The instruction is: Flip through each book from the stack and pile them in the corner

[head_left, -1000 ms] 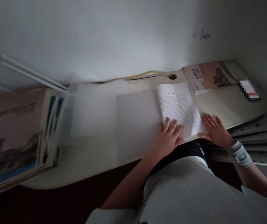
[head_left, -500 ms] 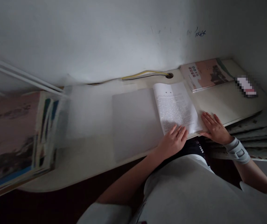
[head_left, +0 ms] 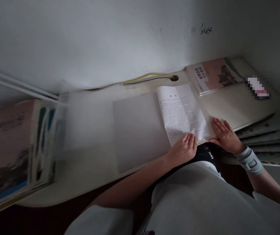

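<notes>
Change noted over the last second: the left hand [head_left: 185, 147] is no longer spread across the lower text of the printed page [head_left: 179, 111]; its fingers are now drawn together and bent at the page's lower edge, by the front edge of the desk [head_left: 230, 104]. More of the bottom lines is thereby uncovered. The page is judged to be steadied, if at all, from that lower edge only.

Left grip: partly closed; whether paper is pinched cannot be told, the fingertips being turned down. Right grip: fingers extended, palm down, nothing held. The right hand [head_left: 225, 137] is kept flat at the front edge, just beside the page's lower right corner; contact with the paper is not certain.

Page location: right of the desk's middle, reaching from near the front edge toward the back edge, a crease visible at its top. A grey sheet [head_left: 137, 127] is seen directly to its left. A pink-covered book [head_left: 215, 75] is placed at the back edge, toward the right end.
</notes>
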`<state>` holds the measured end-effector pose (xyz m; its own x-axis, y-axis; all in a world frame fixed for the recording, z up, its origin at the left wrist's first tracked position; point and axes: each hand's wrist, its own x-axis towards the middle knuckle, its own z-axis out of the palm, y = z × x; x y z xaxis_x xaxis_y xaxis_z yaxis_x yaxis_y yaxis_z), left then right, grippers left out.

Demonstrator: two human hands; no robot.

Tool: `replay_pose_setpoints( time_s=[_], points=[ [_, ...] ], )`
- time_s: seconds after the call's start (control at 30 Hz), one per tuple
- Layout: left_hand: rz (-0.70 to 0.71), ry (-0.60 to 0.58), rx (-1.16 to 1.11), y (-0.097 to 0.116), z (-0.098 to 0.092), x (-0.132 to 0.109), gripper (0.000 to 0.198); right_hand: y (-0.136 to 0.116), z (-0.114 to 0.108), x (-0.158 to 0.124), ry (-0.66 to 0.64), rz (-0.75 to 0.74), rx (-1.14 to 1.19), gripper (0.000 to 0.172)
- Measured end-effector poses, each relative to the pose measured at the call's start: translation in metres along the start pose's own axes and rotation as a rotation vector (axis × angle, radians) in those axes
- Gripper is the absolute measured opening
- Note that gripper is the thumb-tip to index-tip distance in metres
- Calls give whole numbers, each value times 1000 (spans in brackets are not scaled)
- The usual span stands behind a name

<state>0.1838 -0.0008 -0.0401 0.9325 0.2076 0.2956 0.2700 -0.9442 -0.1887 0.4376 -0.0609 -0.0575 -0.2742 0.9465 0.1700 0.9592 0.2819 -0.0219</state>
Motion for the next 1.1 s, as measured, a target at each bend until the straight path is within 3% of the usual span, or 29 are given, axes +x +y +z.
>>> replay_pose_setpoints(
  time_s=[0.23,0.47,0.57,0.67,0.77,0.87,1.0,1.1],
  points=[
    [-47,-78,49,-1,-1,10,34,-1,0,0,-2,19,2,86],
    [-129,-34,-14,6,2,15,30,-6,-5,-1,19,23,30,82],
    [-158,-26,-35,5,0,16,31,-24,-9,1,106,-43,26,70],
    [-156,-23,-62,0,-5,13,32,-46,-9,9,210,-92,59,42],
    [-185,-15,-103,-9,-11,-3,34,-61,-7,20,323,-82,81,23],
    [-339,-1,-174,-18,-11,-32,45,-63,-6,29,376,-131,62,21],
    [-633,0,-246,-27,-5,-71,82,-53,-14,38,343,-252,-3,21],
    [-691,-47,-275,-29,-3,-84,85,-47,-22,44,301,-378,-47,19]
  ],
)
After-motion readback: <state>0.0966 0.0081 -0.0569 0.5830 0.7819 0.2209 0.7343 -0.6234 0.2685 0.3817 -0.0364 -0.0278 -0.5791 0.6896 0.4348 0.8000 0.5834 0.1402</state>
